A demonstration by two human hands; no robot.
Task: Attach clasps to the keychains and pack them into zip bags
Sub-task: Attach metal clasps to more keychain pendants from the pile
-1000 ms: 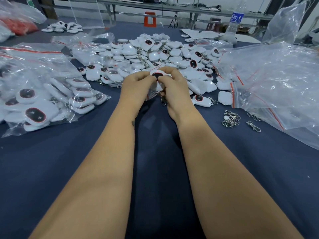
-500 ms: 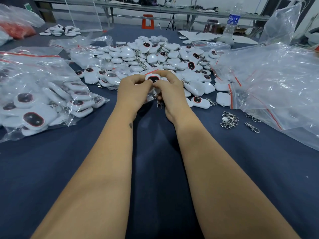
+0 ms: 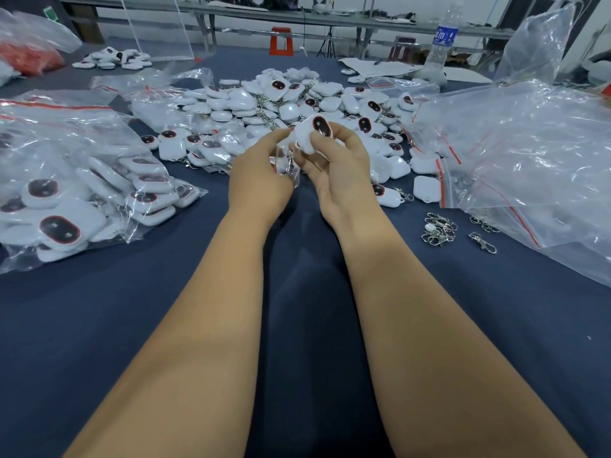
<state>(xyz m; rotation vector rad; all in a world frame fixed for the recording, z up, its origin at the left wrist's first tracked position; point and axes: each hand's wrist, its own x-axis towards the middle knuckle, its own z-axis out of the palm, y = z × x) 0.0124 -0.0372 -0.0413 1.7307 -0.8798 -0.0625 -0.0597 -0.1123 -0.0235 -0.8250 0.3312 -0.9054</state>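
The hands are close together above the counter (image 3: 132, 325): the right hand (image 3: 337, 170) pinches a white keychain (image 3: 312, 133), while the left hand (image 3: 261, 173) grips a small zip bag (image 3: 284, 163) just below it, probably to receive it. Spare clasps (image 3: 439, 228) lie right of the keychain.

Legible text was nearly absent at inspection. The only lettering found stood on the blue label of the clear plastic water bottle (image 3: 443, 44) at the far right of the surface (image 3: 198, 292): white characters were present, too small and blurred to be read. A green mark on a dark item (image 3: 49, 13) at the top left corner showed no decipherable wording. The keychains (image 3: 287, 97) bore dark ovals ringed in red, without characters. The zip bags (image 3: 515, 153) carried red seal strips only, with no print.
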